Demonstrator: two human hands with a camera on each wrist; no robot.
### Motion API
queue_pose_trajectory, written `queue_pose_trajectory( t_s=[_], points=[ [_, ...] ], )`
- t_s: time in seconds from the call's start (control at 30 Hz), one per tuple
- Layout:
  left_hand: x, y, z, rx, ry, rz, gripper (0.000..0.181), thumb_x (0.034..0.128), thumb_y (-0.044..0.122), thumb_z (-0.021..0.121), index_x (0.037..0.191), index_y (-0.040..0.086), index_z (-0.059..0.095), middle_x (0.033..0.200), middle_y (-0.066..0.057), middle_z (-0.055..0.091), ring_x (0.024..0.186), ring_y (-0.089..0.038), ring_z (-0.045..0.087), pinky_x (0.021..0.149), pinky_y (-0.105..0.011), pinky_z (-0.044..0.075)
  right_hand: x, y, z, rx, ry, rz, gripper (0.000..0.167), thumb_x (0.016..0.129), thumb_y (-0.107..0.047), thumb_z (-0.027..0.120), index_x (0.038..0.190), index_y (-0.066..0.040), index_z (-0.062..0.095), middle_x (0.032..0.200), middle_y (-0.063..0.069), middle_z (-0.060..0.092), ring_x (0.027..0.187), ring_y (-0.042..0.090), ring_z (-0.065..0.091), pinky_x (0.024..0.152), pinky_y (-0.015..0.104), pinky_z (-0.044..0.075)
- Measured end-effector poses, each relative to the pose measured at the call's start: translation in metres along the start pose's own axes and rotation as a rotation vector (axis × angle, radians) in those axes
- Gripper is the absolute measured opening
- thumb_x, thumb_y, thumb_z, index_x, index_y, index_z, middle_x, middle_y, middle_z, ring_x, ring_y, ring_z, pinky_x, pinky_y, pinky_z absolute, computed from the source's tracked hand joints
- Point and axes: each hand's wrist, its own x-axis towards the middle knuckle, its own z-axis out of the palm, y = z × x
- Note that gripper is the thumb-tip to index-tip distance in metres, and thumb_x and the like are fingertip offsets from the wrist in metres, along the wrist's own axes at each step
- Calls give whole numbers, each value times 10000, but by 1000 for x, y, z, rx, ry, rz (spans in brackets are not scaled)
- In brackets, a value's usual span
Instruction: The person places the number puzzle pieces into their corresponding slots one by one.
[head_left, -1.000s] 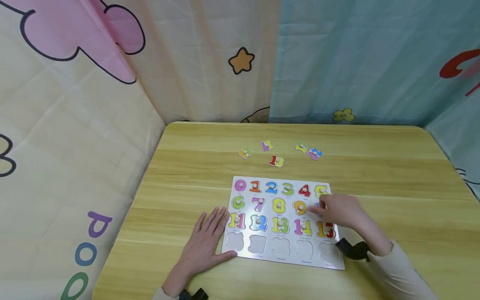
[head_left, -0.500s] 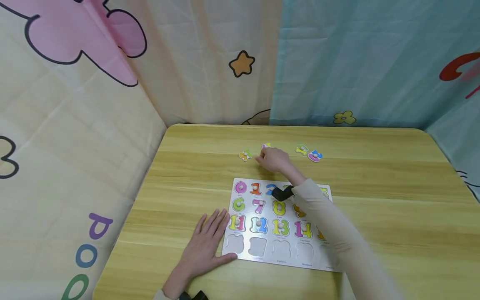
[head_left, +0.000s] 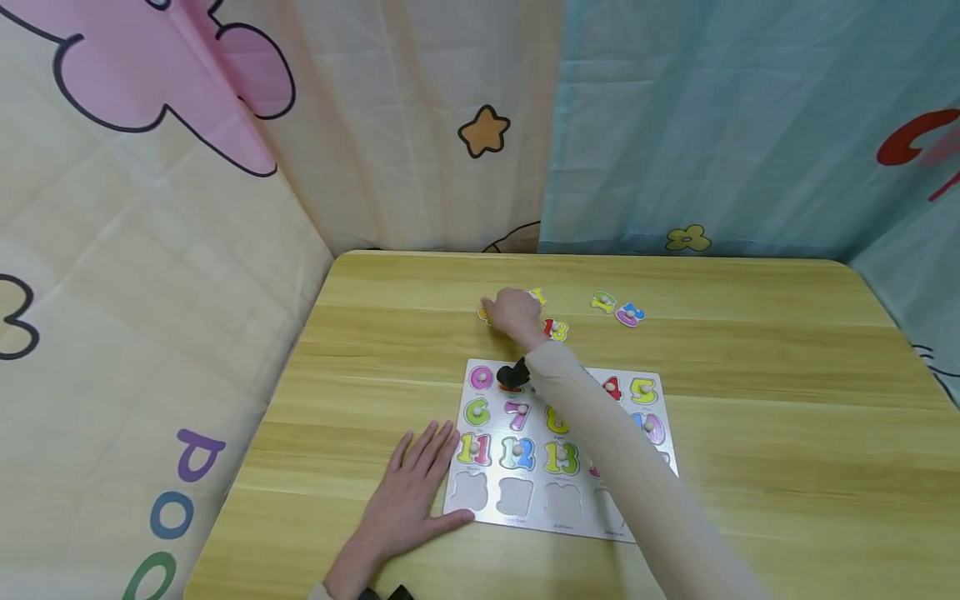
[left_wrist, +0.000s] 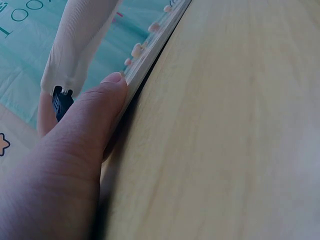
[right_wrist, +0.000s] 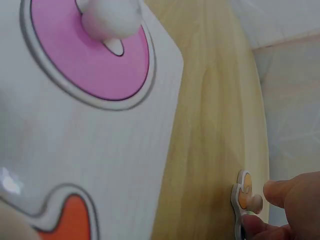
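A white number puzzle board [head_left: 492,479] lies on the table, knobbed number pieces filling its upper rows and several bare recesses along its front row. My left hand [head_left: 408,500] lies flat with fingers spread at the board's left side. In the left wrist view its thumb [left_wrist: 102,100] touches the board's edge. Beyond the board my right hand [head_left: 516,315] is over an orange-and-green number puzzle piece [head_left: 483,316], mostly covering it. The right wrist view has thumb and finger on either side of that piece's knob [right_wrist: 256,204], with no firm pinch visible.
Loose number pieces lie behind the board: a red-and-yellow 13 or 18 piece [head_left: 556,330], a partly hidden one [head_left: 537,295], a green-and-yellow one [head_left: 603,302] and a blue-and-purple one [head_left: 630,314]. Printed curtains [head_left: 420,167] stand behind the wooden table [head_left: 787,375].
My right hand has left the board's right side, where a blue-and-pink piece now shows in its recess. It has gone across to the far left loose piece. The left hand stays put.
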Motion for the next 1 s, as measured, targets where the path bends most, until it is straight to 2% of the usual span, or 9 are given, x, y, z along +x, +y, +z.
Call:
queue_pose_trajectory(
  t_s=[0.2, 0.37, 0.47, 0.63, 0.73, 0.87, 1.0],
  points=[
    [0, 1, -1, -10, 18, 10, 1011, 811, 773, 409, 1509, 65, 228, 1561, -91, 182, 1418, -288, 137, 1114, -521, 93, 1, -7, 4, -127, 27, -6, 439, 986, -412, 439, 891, -59, 683, 901, 128, 668, 864, 304, 634, 726, 440, 501],
    [1, 2, -2, -14, 14, 7, 1009, 813, 774, 402, 1508, 64, 229, 1562, -87, 180, 1417, -287, 138, 1113, -523, 95, -3, -2, 4, -150, 5, -4, 409, 983, -401, 456, 940, -59, 675, 919, 106, 672, 894, 265, 630, 750, 406, 503],
    [0, 1, -3, -19, 12, 1, 1009, 812, 775, 401, 1509, 66, 228, 1563, -82, 178, 1418, -286, 137, 1114, -522, 92, -6, 3, 4, -118, -15, -14, 412, 972, -413, 479, 1017, -36, 637, 936, 121, 665, 886, 260, 629, 737, 402, 506],
    [0, 1, -3, -30, 11, -5, 1008, 810, 773, 410, 1509, 70, 229, 1565, -76, 174, 1419, -281, 132, 1115, -519, 85, -14, 15, 1, -27, -55, -58, 392, 963, -377, 505, 1111, -18, 559, 940, 152, 631, 865, 306, 614, 698, 463, 501],
    [0, 1, -3, -31, 11, -5, 1007, 810, 771, 416, 1510, 72, 226, 1565, -75, 172, 1420, -279, 130, 1114, -518, 85, -19, 22, 0, 11, -79, -113, 310, 964, -336, 510, 1044, -39, 544, 871, 119, 605, 804, 295, 599, 650, 461, 487],
    [0, 1, -2, -26, 9, -5, 1007, 810, 770, 417, 1512, 75, 221, 1565, -73, 172, 1420, -277, 129, 1116, -514, 83, -25, 32, -3, 69, -97, -204, 237, 956, -321, 537, 906, -91, 506, 737, 53, 536, 669, 232, 540, 556, 370, 419],
    [0, 1, -2, -24, 8, -6, 1007, 810, 770, 417, 1513, 77, 219, 1566, -71, 170, 1421, -277, 127, 1118, -512, 80, -36, 42, -6, 122, -83, -304, 231, 948, -312, 558, 846, -120, 481, 666, 8, 479, 581, 176, 467, 493, 296, 328]
  ],
)
